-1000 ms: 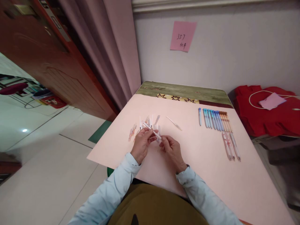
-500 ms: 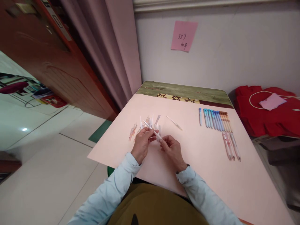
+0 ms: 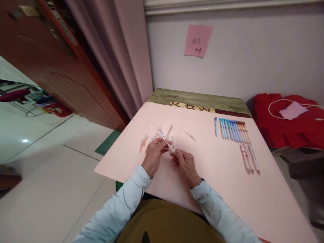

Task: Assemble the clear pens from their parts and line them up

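My left hand [image 3: 154,156] and my right hand [image 3: 185,163] meet above the near middle of a pink sheet [image 3: 217,162] on the table. Both pinch one thin clear pen barrel [image 3: 165,142], which slants from upper left to lower right between them. The left fingers grip its upper part, the right fingertips its lower end. Just behind my hands lies a small heap of loose clear and pinkish pen parts [image 3: 157,133]. One thin white refill [image 3: 187,133] lies alone to their right.
A tidy row of blue and orange pens [image 3: 231,129] lies at the far right of the sheet, with a few pink and grey ones [image 3: 249,158] below it. A pink note [image 3: 198,41] hangs on the wall. Red cloth [image 3: 288,121] lies right of the table, a curtain and wooden door to the left.
My hands stay in place over the sheet. The right hand has shifted slightly along the barrel's lower end; the barrel has tipped a little.
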`<move>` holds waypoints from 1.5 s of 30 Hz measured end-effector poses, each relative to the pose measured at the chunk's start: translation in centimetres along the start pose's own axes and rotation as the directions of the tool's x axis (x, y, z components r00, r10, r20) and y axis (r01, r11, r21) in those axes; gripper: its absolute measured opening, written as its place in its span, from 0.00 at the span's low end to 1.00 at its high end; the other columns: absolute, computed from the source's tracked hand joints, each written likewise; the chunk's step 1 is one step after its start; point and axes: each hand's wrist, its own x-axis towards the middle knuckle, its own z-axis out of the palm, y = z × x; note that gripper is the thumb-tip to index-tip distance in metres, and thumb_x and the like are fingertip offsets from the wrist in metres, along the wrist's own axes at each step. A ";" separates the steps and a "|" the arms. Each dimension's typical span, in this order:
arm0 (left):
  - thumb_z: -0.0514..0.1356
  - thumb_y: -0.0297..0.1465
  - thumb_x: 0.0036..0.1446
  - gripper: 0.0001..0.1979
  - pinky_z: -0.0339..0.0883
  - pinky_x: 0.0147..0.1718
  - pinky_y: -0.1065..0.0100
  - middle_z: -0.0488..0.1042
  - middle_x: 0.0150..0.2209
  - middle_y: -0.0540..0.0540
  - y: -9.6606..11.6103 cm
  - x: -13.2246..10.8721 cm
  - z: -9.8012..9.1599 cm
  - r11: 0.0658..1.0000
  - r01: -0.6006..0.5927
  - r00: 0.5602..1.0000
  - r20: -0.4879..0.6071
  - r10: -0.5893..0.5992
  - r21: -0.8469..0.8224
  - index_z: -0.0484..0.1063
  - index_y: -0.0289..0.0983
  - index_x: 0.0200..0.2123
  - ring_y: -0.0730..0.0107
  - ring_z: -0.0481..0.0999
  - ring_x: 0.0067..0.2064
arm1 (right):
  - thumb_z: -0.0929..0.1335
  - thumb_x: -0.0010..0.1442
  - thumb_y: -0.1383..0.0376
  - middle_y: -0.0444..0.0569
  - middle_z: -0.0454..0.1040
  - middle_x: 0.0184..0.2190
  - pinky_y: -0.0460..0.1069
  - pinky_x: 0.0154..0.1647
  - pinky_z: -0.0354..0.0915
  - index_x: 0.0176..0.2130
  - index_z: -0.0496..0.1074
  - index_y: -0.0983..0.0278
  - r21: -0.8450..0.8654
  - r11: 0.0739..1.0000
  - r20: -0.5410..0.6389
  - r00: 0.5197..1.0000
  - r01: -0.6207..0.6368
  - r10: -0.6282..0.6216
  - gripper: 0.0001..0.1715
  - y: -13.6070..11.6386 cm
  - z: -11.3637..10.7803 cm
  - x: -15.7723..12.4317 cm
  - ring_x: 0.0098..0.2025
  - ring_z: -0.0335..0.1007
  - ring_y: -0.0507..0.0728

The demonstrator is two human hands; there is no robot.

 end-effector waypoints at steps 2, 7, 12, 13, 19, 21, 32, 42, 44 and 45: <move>0.70 0.39 0.48 0.17 0.65 0.38 0.65 0.81 0.35 0.43 -0.1 0.0 0.1 1.000 -0.014 1.000 -0.002 0.014 0.006 0.69 0.36 0.33 0.69 0.77 0.33 | 0.69 0.59 0.47 0.45 0.73 0.25 0.46 0.26 0.65 0.35 0.75 0.64 -0.025 0.999 -0.038 0.999 0.036 -0.037 0.22 0.0 0.0 0.1 0.25 0.67 0.52; 0.70 0.37 0.49 0.15 0.65 0.39 0.65 0.80 0.32 0.44 -0.4 0.0 0.1 0.998 -0.059 0.998 0.009 0.059 0.028 0.70 0.36 0.32 0.69 0.75 0.32 | 0.71 0.57 0.49 0.43 0.71 0.22 0.46 0.24 0.63 0.31 0.74 0.63 -0.028 1.000 -0.044 0.999 0.009 -0.010 0.20 -0.2 0.0 0.1 0.22 0.64 0.51; 0.67 0.37 0.52 0.12 0.64 0.40 0.65 0.80 0.31 0.44 -0.3 0.1 -0.3 0.994 -0.089 0.994 0.070 0.084 0.068 0.70 0.36 0.30 0.70 0.74 0.31 | 0.69 0.59 0.47 0.41 0.67 0.19 0.45 0.18 0.58 0.31 0.72 0.64 0.123 0.989 0.137 0.988 -0.083 0.066 0.22 -0.9 -0.1 -0.1 0.17 0.60 0.49; 0.67 0.37 0.53 0.12 0.64 0.40 0.65 0.80 0.32 0.44 -0.3 0.0 -0.3 0.993 -0.091 0.994 0.074 0.086 0.074 0.70 0.36 0.30 0.70 0.73 0.31 | 0.68 0.60 0.47 0.41 0.67 0.19 0.45 0.17 0.57 0.32 0.72 0.64 0.134 0.986 0.157 0.985 -0.098 0.076 0.22 -1.0 -0.1 -0.1 0.17 0.59 0.49; 0.69 0.37 0.50 0.13 0.67 0.41 0.63 0.80 0.32 0.43 -0.4 -0.5 -0.1 0.995 -0.058 0.996 0.067 0.053 0.079 0.71 0.35 0.31 0.68 0.76 0.33 | 0.70 0.58 0.49 0.44 0.72 0.25 0.46 0.27 0.66 0.34 0.73 0.63 0.017 0.999 0.049 0.998 0.028 -0.029 0.20 -0.6 0.0 -0.1 0.25 0.67 0.52; 0.70 0.37 0.48 0.15 0.68 0.41 0.62 0.80 0.32 0.43 -0.1 -0.4 0.0 0.995 -0.047 0.996 0.075 0.041 0.086 0.72 0.35 0.33 0.67 0.77 0.33 | 0.70 0.59 0.50 0.45 0.73 0.25 0.47 0.28 0.67 0.34 0.74 0.63 -0.029 0.998 0.017 0.998 0.061 -0.060 0.19 -0.3 0.0 -0.1 0.26 0.67 0.52; 0.72 0.39 0.45 0.17 0.74 0.37 0.59 0.80 0.32 0.40 2.8 1.0 -1.6 0.987 -0.153 0.985 -0.079 0.156 0.046 0.75 0.33 0.32 0.62 0.80 0.33 | 0.69 0.60 0.51 0.43 0.71 0.22 0.46 0.25 0.62 0.30 0.73 0.63 -0.147 0.982 0.059 0.992 0.119 -0.111 0.18 0.1 0.0 -0.4 0.23 0.64 0.51; 0.71 0.38 0.45 0.15 0.72 0.36 0.62 0.80 0.30 0.40 2.8 0.9 -1.7 0.990 -0.128 0.982 -0.129 0.134 0.053 0.75 0.33 0.30 0.62 0.80 0.32 | 0.69 0.61 0.51 0.44 0.72 0.21 0.46 0.24 0.66 0.31 0.75 0.62 -0.087 0.990 0.111 0.989 0.109 -0.099 0.17 -0.5 0.0 -0.5 0.22 0.68 0.52; 0.71 0.38 0.45 0.15 0.72 0.36 0.62 0.80 0.30 0.40 2.7 0.9 -1.8 0.990 -0.132 0.982 -0.126 0.137 0.052 0.75 0.33 0.30 0.62 0.80 0.32 | 0.68 0.61 0.51 0.44 0.72 0.21 0.46 0.23 0.66 0.31 0.75 0.62 -0.067 0.993 0.124 0.989 0.092 -0.084 0.18 -0.5 0.0 -0.6 0.22 0.68 0.52; 0.71 0.38 0.46 0.15 0.72 0.36 0.62 0.80 0.30 0.41 2.6 0.9 -1.8 0.989 -0.137 0.982 -0.125 0.143 0.054 0.75 0.33 0.30 0.63 0.80 0.32 | 0.68 0.61 0.51 0.44 0.72 0.21 0.46 0.23 0.66 0.31 0.75 0.62 -0.065 0.994 0.127 0.989 0.091 -0.082 0.18 -0.5 0.0 -0.6 0.22 0.68 0.52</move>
